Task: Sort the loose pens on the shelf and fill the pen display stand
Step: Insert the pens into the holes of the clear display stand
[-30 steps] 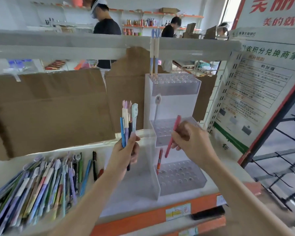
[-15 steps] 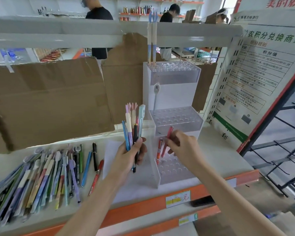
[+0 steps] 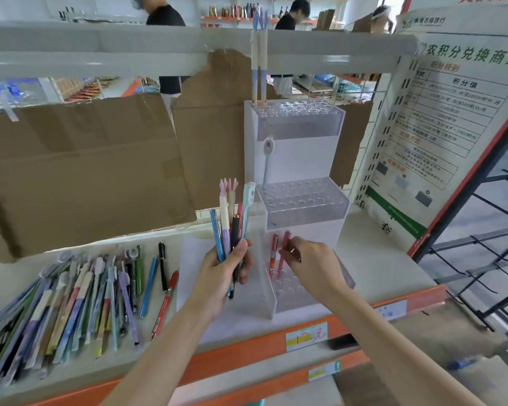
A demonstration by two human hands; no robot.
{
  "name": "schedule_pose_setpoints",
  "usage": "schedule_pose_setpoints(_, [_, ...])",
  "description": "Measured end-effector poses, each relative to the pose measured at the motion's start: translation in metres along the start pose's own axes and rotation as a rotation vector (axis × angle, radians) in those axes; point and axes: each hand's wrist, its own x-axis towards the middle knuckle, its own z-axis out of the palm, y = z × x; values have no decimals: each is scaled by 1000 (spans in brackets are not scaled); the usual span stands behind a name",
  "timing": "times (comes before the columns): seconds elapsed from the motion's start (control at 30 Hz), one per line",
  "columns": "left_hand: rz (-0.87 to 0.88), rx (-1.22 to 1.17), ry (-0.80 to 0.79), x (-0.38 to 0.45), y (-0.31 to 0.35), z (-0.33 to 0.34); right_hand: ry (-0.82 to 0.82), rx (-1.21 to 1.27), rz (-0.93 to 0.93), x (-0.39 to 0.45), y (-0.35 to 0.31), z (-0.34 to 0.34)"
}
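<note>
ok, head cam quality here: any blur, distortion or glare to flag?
Head view: wide-angle bowing bends the upper shelf rail; the pen pile smears toward the left edge; lower right corner is blurred; hands and pen display stand stay sharp, though its clear tiers catch soft reflections; lighting even, shadows faint.

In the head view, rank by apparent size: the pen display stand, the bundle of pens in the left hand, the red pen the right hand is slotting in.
1. pen display stand
2. bundle of pens
3. red pen, partly hidden by the right hand
</note>
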Motion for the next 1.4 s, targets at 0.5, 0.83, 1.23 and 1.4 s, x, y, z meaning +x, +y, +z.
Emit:
schedule_pose_setpoints(0.5, [-24,-47,-5,0,-4,-3,-35,57,67,-8,7,2])
schedule_pose_setpoints(0.83, [7,-70,-42,-3,8,10,58,562,-58,-5,-43,-31])
schedule_pose_setpoints(1.23, [81,-165,131,32,42,14,364,573,-89,65,-47,-92])
schedule_pose_setpoints(1.4, [93,-180,110,29,43,16,265,400,-83,86,-44,-88])
